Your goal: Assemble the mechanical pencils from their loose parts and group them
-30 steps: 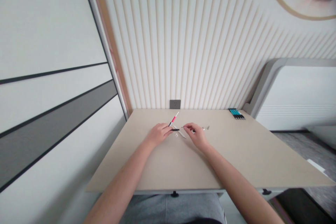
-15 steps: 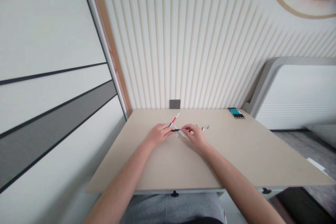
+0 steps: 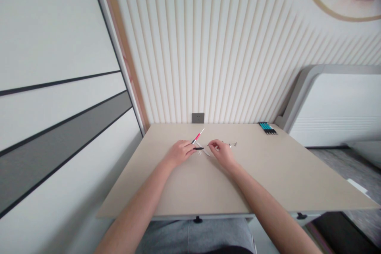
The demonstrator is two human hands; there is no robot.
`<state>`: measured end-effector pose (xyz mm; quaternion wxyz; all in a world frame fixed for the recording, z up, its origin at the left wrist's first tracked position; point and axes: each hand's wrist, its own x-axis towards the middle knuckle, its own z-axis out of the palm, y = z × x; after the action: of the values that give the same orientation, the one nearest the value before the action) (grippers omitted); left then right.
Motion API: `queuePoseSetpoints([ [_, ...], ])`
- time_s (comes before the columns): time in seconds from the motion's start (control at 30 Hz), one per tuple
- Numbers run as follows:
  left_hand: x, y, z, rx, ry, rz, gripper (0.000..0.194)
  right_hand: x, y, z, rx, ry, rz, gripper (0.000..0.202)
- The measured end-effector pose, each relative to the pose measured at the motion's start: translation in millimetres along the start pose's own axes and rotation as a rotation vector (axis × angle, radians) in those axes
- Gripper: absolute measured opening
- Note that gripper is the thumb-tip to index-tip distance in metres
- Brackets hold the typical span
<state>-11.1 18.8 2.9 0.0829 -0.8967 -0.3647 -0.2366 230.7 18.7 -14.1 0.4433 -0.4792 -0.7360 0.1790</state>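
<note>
From the black tube (image 3: 198, 149): white panelling (image 3: 59, 127), nine o'clock; left hand (image 3: 180, 152), grasping the tube over the beige desk (image 3: 208, 190); socket (image 3: 198, 118), twelve; right hand (image 3: 220, 153), fingers curled, grip I cannot tell; teal rods (image 3: 268, 128), headboard (image 3: 342, 105), two.

Black tube (image 3: 199, 149); red-white-black stick (image 3: 197, 137); teal-black pens (image 3: 268, 128); beige desktop (image 3: 202, 190).

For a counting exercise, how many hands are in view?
2: the left hand, holding a black rod, and the right hand, just right of the rod. None appear hidden.
</note>
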Motion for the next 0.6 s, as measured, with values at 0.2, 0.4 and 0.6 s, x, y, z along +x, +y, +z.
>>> queuePoseSetpoints([
  [0.2,1,-2,1.2,-0.02,0.001,0.004,0.024,1,22,-4,-0.334,-0.068,-0.02,0.012],
  [0.4,0,-3,3.0,0.0,0.023,0.026,0.021,-2,17,-4,-0.466,-0.125,0.031,0.011],
  [0.6,0,-3,4.0,0.028,0.026,0.062,0.019,-3,1,-9,-0.427,-0.139,0.044,0.019],
])
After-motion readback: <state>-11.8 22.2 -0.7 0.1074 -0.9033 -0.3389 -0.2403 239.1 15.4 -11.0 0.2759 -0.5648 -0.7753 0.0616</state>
